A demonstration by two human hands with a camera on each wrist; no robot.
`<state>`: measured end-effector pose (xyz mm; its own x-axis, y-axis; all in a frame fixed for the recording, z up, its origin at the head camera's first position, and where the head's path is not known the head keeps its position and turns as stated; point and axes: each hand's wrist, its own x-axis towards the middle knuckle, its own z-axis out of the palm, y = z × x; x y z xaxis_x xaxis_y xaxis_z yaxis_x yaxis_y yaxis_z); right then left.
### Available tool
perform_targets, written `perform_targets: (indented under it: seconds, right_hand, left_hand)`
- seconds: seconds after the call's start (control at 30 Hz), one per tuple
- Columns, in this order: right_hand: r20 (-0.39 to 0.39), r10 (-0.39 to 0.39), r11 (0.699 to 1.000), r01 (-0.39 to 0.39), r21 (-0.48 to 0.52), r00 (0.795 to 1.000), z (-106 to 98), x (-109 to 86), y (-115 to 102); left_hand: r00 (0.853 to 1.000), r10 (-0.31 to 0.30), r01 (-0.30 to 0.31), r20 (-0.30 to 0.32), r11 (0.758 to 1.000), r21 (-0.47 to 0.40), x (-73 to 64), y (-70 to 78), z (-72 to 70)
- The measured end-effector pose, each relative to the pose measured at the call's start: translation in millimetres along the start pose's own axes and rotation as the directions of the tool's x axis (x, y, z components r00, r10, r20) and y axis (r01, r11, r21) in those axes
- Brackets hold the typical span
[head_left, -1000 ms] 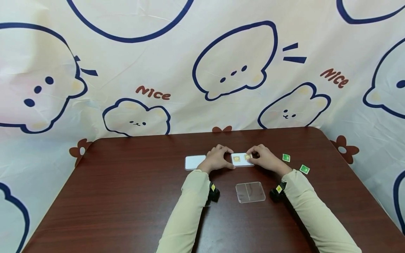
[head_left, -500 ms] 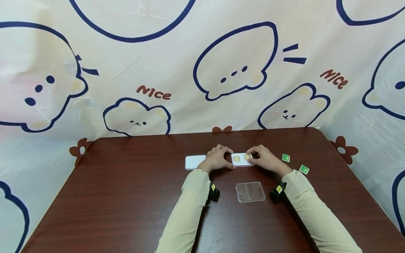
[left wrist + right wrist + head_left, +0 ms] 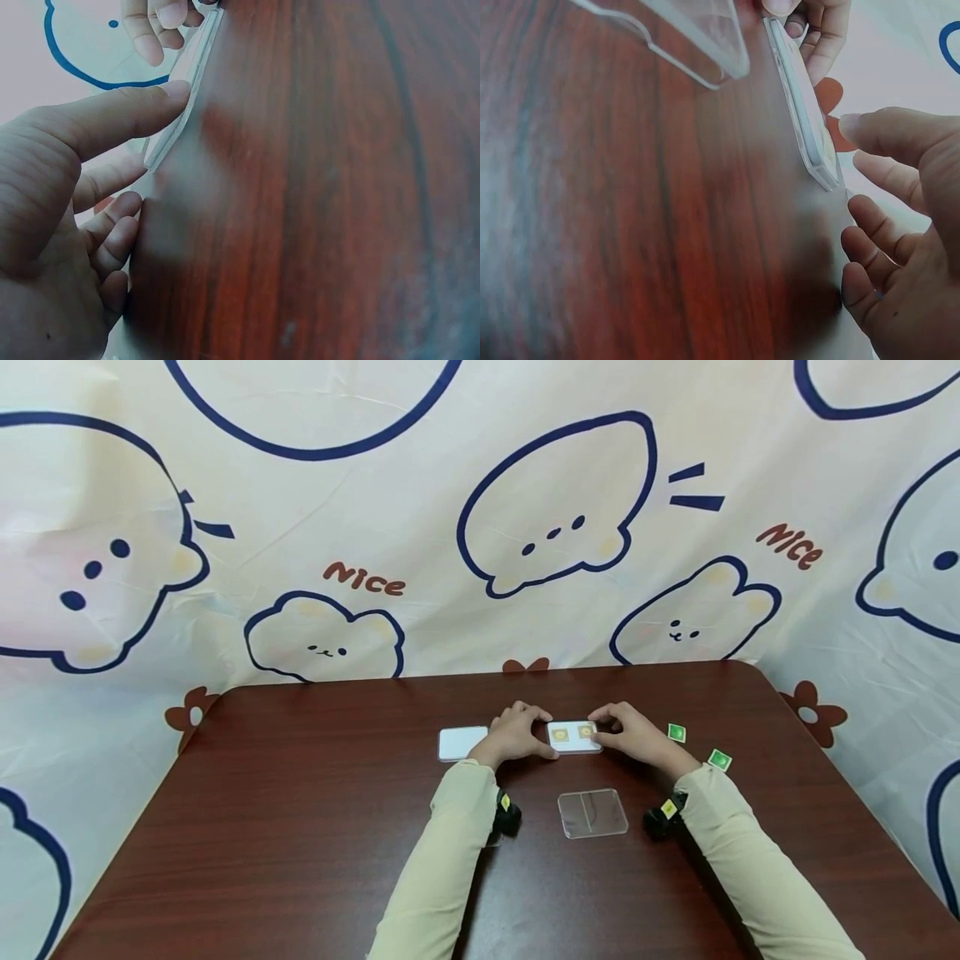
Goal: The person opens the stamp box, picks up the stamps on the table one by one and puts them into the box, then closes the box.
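I see long, pale cream sleeves, plain and softly creased: the left sleeve (image 3: 442, 860) at lower centre of the head view, the right sleeve (image 3: 761, 860) at lower right. My left hand (image 3: 516, 737) and right hand (image 3: 633, 737) are bare. The left wrist camera (image 3: 511, 821) is compact and black with a yellow diamond marking (image 3: 506, 802); the right wrist camera (image 3: 657, 826) matches it.

You had bare tabletop (image 3: 285, 827) left of the left sleeve (image 3: 431, 864), while the white case (image 3: 573, 737) blocked low passage between left hand (image 3: 519, 735) and right hand (image 3: 632, 735), with a clear tray (image 3: 592, 814) nearer you and green tiles (image 3: 677, 732) rightward.
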<state>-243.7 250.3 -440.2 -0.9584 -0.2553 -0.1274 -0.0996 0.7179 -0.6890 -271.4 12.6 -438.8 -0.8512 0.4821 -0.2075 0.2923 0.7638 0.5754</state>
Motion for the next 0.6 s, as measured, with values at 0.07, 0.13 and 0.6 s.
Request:
perform_targets:
  seconds: [0.07,0.13,0.6]
  right_hand:
    - [-0.011,0.0,1.0,0.0,-0.005,1.0,-1,-1.6,2]
    - [-0.025,0.008,1.0,-0.008,-0.008,1.0,-2,-3.6,3]
    - [-0.072,0.013,1.0,-0.015,-0.026,0.997,-17,-16.7,11]
  left_hand:
    - [1.0,0.002,-0.002,-0.001,1.0,-0.006,0.3,0.5,-0.2]
    - [1.0,0.009,-0.009,-0.001,1.0,-0.015,0.1,1.2,-0.6]
    - [0.995,0.069,-0.084,-0.075,0.971,-0.225,-8.4,-5.5,-16.8]
